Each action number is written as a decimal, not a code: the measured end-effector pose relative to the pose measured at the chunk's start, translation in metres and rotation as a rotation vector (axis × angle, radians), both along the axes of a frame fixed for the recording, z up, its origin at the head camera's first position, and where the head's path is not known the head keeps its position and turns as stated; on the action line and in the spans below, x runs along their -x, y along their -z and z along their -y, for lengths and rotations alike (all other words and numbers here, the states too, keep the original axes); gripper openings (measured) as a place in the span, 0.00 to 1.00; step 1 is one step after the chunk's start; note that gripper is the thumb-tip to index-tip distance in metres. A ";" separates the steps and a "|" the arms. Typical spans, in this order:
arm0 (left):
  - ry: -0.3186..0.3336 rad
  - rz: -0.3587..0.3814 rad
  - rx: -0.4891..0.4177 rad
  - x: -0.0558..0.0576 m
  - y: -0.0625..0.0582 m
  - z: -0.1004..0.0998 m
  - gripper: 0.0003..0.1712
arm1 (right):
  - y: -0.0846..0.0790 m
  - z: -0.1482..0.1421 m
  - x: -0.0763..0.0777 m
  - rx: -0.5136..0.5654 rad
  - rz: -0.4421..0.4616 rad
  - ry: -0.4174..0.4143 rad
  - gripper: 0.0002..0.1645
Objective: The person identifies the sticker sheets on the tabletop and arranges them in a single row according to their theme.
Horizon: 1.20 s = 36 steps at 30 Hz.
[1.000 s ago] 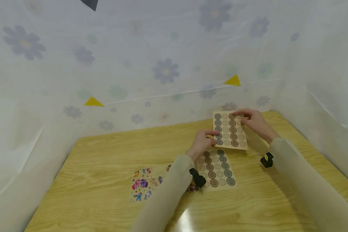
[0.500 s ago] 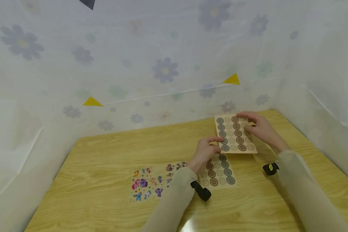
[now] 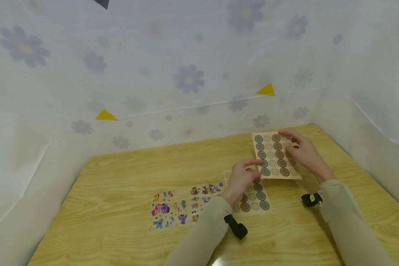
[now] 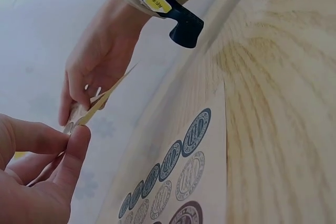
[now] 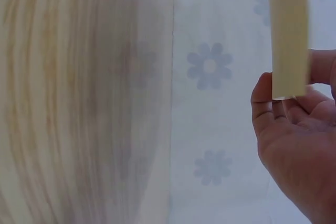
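A cream sticker sheet [image 3: 270, 162] with columns of round stickers is held up off the table, tilted, between both hands. My left hand [image 3: 241, 179] pinches its lower left edge between thumb and fingers. At its upper right side, my right hand [image 3: 306, 153] grips the sheet. Seen from the right wrist, the sheet's plain back [image 5: 289, 35] is nearly edge-on above the palm. Below lies a second sheet of round stickers [image 3: 263, 195], flat on the table and partly hidden by the left hand and the raised sheet.
Left of the second sheet, clear sheets of colourful cartoon stickers [image 3: 169, 210] lie flat, partly covered by the left sleeve [image 3: 203, 232]. The wooden table [image 3: 119, 184] backs onto a white curtain [image 3: 146, 92] with flowers. Yellow triangles [image 3: 266, 89] show on it.
Both hands have moved right and slightly toward the front with the raised sheet. More of the cartoon stickers now shows beside the left sleeve.
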State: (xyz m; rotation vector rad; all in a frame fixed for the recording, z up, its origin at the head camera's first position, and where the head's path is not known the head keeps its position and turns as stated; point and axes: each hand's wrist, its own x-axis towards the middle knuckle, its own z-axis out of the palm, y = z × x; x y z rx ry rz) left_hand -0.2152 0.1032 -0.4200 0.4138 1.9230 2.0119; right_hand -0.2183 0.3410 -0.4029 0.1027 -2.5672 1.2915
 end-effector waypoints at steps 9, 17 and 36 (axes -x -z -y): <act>-0.046 0.064 -0.006 -0.012 0.000 -0.007 0.22 | 0.003 -0.005 -0.010 0.026 0.044 -0.012 0.32; -0.069 0.077 0.051 -0.022 0.006 -0.010 0.23 | 0.010 -0.013 -0.019 0.062 0.051 -0.066 0.33; 0.062 0.137 0.138 -0.038 0.007 -0.017 0.23 | 0.004 -0.022 -0.033 -0.148 0.249 -0.170 0.42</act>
